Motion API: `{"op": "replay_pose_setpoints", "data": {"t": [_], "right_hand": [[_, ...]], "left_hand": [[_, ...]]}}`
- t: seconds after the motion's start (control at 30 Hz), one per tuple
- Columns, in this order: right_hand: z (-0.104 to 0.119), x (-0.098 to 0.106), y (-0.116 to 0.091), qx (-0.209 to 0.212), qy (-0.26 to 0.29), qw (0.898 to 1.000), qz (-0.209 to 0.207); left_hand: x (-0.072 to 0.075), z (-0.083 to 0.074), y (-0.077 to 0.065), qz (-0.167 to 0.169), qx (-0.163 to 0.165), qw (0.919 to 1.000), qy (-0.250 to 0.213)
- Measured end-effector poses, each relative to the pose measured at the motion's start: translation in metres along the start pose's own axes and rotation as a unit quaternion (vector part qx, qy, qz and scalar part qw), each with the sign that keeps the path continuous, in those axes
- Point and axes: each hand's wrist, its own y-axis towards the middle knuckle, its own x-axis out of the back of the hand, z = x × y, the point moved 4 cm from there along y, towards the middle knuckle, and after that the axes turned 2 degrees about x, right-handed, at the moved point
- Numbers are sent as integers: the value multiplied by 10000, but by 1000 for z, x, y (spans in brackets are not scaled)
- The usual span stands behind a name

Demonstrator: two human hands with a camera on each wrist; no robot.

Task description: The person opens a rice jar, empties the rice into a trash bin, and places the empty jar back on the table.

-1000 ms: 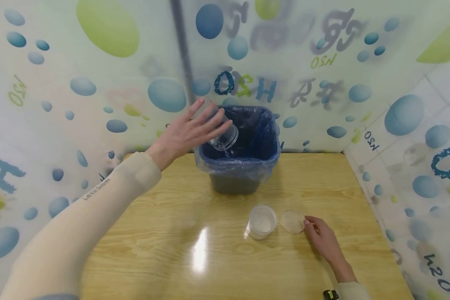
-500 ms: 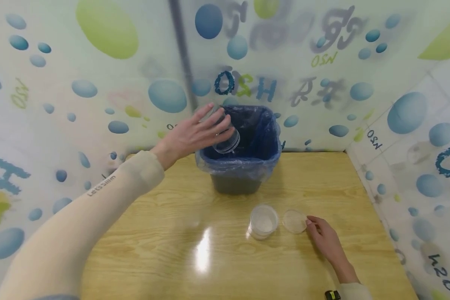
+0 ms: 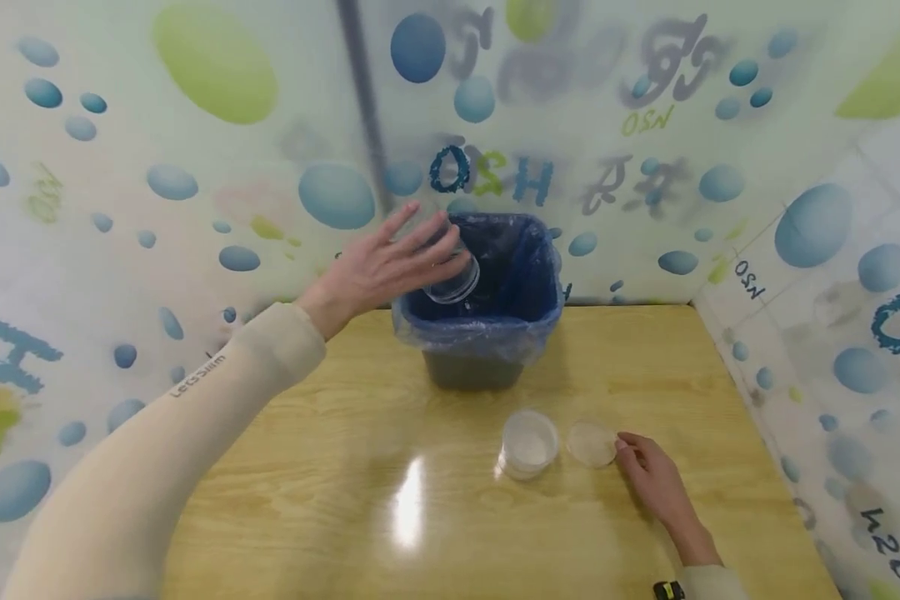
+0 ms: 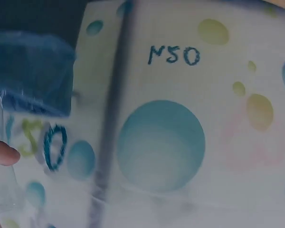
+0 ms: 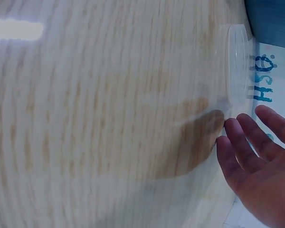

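Observation:
My left hand [image 3: 390, 262] grips a clear jar [image 3: 453, 285] with a ridged rim, tipped mouth-down inside the bin's opening. A small drop shows at its mouth. The fingers hide most of the jar in the head view. In the left wrist view the thumb [image 4: 4, 153] lies across the clear jar wall [image 4: 2, 190]. My right hand [image 3: 652, 483] rests on the table, fingertips right at the rim of a flat clear disc [image 3: 592, 443]. Its fingers [image 5: 244, 147] look relaxed in the right wrist view, the thumb apart from them. A clear round tub [image 3: 530, 442] stands left of the disc.
A dark bin [image 3: 472, 371] with a blue bag liner [image 3: 487, 329] stands at the table's back edge, against the wall. The wooden table [image 3: 330, 500] has a bright glare spot. Patterned walls [image 3: 607, 108] close in the back and both sides.
The jar's mouth has shifted slightly within the bin, and the trickle below it has dwindled to a small drop. The right hand stays beside the disc; the whole view has drifted slightly.

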Motion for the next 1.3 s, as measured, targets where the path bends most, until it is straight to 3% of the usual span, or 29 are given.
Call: {"op": "replay_pose_setpoints", "data": {"t": [0.13,0.2,0.27,0.33,0.4,0.5,0.6,0.67,0.73,0.87,0.93,0.97,1.03,1.13,1.23,1.3], "right_hand": [[3,3,0,38,-11,10000,-66],[4,5,1,77,-47,9998,-150],[4,7,1,107,-58,9998,-180],[4,7,1,113,-58,9997,-200],[4,7,1,146,-16,9997,-204],[7,8,2,211,-24,9994,-287],[8,9,1,267,-11,9991,-320],[10,9,0,314,8,9990,-312],[11,9,0,345,15,9989,-325],[12,10,-2,377,-15,9987,-337],[12,10,-2,383,-55,9986,-347],[12,11,-2,386,-62,9986,-359],[12,11,-2,399,-71,9984,-388],[11,11,0,423,-58,9983,-405],[10,8,2,428,-63,9983,-380],[10,7,2,418,-54,9984,-366]], "left_hand": [[1,15,-7,-130,580,9982,-80],[3,19,-12,29,680,9975,-196],[4,17,-16,433,822,9937,-627],[6,17,-21,520,1377,9805,-1299],[10,18,-27,462,2112,9543,-2064],[16,17,-38,53,3262,8976,-2964],[21,10,-51,-305,4082,8402,-3557],[24,3,-60,-463,4543,7963,-3966],[27,-5,-69,-563,5039,7414,-4396],[34,-24,-88,-709,6044,6084,-5094],[39,-35,-98,-756,6413,5511,-5284],[41,-41,-104,-761,6569,5266,-5342],[45,-54,-117,-798,6796,4904,-5397],[49,-77,-138,-761,7053,4468,-5451],[51,-102,-159,-618,7182,4236,-5487],[53,-121,-170,-394,7237,4161,-5491]]}}
